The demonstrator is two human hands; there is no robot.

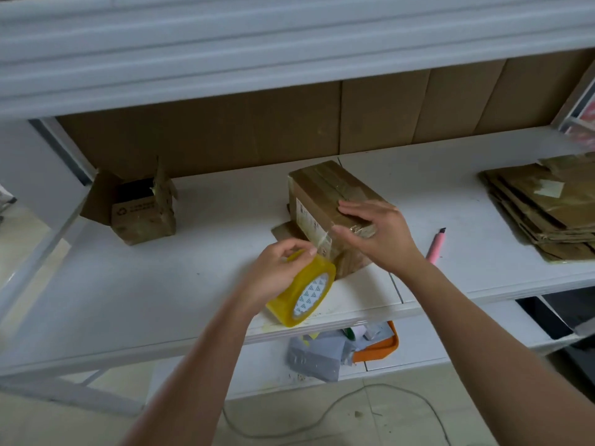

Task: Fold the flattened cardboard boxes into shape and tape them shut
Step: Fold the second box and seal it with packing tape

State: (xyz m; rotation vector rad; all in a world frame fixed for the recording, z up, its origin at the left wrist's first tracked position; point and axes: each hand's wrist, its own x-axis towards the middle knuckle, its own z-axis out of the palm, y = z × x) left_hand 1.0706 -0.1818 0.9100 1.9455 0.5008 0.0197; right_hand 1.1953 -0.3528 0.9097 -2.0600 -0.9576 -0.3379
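A folded brown cardboard box stands on the white shelf, with tape along its top seam. My right hand rests on the box's near top edge with fingers spread and nearly straight. My left hand grips a yellow roll of clear tape just below the box's near corner. A strip of tape stretches from the roll up to the box. A stack of flattened cardboard boxes lies at the right of the shelf.
A small open cardboard box stands at the left. A pink utility knife lies right of my forearm. Cardboard sheets line the back. A lower shelf holds grey bags and an orange tray. A cable lies on the floor.
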